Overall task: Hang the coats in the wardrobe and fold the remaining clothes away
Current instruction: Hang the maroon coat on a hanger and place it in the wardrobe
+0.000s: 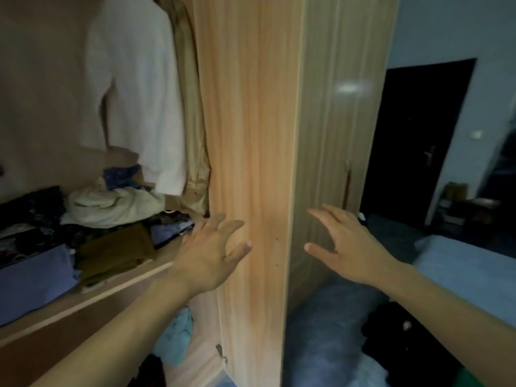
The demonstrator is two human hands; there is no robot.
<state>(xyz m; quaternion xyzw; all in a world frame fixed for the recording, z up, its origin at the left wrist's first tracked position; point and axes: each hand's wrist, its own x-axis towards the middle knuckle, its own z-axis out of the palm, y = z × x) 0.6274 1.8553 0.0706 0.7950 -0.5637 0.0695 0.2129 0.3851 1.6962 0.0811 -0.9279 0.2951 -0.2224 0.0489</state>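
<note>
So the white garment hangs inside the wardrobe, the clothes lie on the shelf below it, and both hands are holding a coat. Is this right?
Not quite: the hands hold nothing. In the head view the left hand and right hand are open with spread fingers, on either side of the open wardrobe door. The white garment does hang inside, above the clothes on the shelf.

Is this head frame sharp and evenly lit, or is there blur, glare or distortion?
Head view: dim and soft throughout; glare patch on the glossy wardrobe door; wide-angle lens bows the door edge; left hand and right hand slightly smeared; dark doorway shows little detail.
</note>
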